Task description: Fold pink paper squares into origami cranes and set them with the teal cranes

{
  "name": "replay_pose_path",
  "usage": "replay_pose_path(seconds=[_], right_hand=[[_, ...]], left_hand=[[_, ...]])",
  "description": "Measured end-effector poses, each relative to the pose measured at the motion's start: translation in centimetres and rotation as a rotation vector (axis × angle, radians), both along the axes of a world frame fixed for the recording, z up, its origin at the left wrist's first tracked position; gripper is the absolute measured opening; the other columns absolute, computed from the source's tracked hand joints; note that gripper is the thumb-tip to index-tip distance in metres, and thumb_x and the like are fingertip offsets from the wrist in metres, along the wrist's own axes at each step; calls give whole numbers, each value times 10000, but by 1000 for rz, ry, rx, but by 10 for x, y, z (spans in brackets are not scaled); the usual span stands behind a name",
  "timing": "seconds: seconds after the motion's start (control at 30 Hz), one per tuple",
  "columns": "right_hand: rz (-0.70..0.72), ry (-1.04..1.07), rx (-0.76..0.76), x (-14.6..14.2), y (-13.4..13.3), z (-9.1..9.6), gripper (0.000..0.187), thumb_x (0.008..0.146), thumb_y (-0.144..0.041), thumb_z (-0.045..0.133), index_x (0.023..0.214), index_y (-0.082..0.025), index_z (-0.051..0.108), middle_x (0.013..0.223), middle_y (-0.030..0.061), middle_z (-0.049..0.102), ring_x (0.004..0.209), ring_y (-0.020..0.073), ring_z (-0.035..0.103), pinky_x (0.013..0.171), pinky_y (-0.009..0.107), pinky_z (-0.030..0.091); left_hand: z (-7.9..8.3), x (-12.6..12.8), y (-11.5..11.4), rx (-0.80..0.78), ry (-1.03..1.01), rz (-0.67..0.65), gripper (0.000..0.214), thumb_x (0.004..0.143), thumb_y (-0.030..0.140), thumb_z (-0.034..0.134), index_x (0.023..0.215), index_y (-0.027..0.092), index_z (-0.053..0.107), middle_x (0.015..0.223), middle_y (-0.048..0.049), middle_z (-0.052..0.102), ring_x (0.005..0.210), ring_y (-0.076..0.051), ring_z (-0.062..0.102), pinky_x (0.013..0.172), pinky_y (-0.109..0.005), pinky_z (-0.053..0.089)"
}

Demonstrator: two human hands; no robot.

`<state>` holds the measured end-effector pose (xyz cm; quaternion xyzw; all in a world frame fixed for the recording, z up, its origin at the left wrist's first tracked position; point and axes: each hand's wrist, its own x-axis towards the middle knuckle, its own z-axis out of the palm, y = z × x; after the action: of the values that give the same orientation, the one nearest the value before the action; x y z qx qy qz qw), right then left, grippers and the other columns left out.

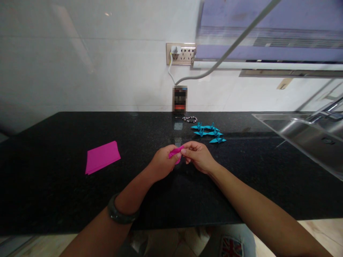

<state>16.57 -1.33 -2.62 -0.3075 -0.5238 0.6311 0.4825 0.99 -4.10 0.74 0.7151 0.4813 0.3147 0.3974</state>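
Observation:
Over the middle of the black counter, a small folded piece of pink paper (175,152) is held between both hands. My left hand (162,162) is closed around its left side, thumb on top. The fingertips of my right hand (199,155) pinch its right end. Much of the paper is hidden by the fingers, so its exact folds do not show. Off to the left lies a stack of pink paper sheets (103,157). Several blue paper cranes (208,132) stand grouped behind my right hand.
A phone (180,100), its screen blurred, leans against the wall with a beaded strap (190,119) beside it. Its cable runs up to a wall socket (181,54). At right, a steel sink (308,137) is set into the black counter (53,192).

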Motion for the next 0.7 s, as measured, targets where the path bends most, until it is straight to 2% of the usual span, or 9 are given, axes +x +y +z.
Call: replay_pose_path(seconds=[0.2, 0.4, 0.7], right_hand=[[-2, -11, 2, 1, 0, 0, 196, 622, -266, 696, 763, -155, 617, 581, -36, 556, 402, 34, 431, 374, 168, 373], [86, -30, 46, 3, -2, 4, 217, 676, -284, 654, 850, -161, 613, 631, -26, 557, 440, 43, 445, 404, 180, 397], [85, -21, 37, 3, -2, 2, 181, 670, -283, 661, 776, -160, 581, 582, -43, 546, 425, 43, 438, 406, 182, 390]], left_hand=[[1, 0, 0, 9, 3, -7, 227, 740, 343, 490, 819, 147, 572, 513, 33, 499, 432, -74, 425, 416, -186, 303], [4, 0, -1, -17, -34, 11, 241, 739, 350, 490, 800, 135, 581, 510, 28, 495, 430, -72, 417, 411, -184, 300], [5, 1, -2, -41, -52, 0, 230, 739, 335, 486, 756, 127, 583, 538, 14, 514, 434, -66, 419, 404, -180, 304]])
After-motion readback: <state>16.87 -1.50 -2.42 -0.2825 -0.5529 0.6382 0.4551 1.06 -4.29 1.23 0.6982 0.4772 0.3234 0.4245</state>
